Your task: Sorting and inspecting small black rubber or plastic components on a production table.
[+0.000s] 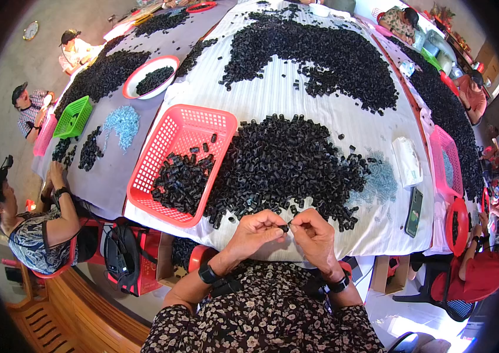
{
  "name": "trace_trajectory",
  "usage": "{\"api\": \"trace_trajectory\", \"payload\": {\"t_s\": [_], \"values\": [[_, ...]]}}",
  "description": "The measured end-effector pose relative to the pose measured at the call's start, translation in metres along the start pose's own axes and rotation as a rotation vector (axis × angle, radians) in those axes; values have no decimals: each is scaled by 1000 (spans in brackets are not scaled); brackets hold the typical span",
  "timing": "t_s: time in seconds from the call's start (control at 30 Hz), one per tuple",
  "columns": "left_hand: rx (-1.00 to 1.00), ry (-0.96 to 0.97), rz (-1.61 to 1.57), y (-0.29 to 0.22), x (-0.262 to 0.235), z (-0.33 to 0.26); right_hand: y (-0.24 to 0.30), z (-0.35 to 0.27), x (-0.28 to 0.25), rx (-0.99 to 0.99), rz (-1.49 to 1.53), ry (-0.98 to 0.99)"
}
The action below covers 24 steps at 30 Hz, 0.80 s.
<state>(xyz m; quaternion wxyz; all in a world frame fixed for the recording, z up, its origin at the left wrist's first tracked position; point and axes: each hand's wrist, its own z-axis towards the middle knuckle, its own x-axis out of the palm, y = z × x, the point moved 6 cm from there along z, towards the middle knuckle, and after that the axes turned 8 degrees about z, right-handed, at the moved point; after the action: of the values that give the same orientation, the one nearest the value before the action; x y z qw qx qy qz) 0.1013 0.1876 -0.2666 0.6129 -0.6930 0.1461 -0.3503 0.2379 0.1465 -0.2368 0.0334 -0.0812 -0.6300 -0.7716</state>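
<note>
Close together at the near edge of the table, my left hand [259, 235] and my right hand [313, 235] both pinch one small black ring-shaped plastic part [284, 227]. The fingertips cover most of it. Just beyond my hands spreads a large heap of similar black parts [290, 165]. A pink slotted basket [140, 191] with more of these black parts in it stands left of the heap. At the heap's right edge lies a pile of small pale-blue clear pieces [379, 182], too fine to make out singly.
A phone [414, 213] and a white packet [407, 162] lie on the right of the white cloth [202, 97]. Farther off is another black heap [314, 53]. People sit along side tables, one at left [31, 223], with a green basket [74, 117] and a red-rimmed basin [167, 88].
</note>
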Motion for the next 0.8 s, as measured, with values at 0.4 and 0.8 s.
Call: {"api": "trace_trajectory", "payload": {"t_s": [0.4, 0.8], "values": [[55, -251, -84, 10, -17, 0, -12, -7, -4, 112, 14, -52], [116, -254, 352, -3, -18, -10, -14, 6, 2, 188, 221, -26]]}}
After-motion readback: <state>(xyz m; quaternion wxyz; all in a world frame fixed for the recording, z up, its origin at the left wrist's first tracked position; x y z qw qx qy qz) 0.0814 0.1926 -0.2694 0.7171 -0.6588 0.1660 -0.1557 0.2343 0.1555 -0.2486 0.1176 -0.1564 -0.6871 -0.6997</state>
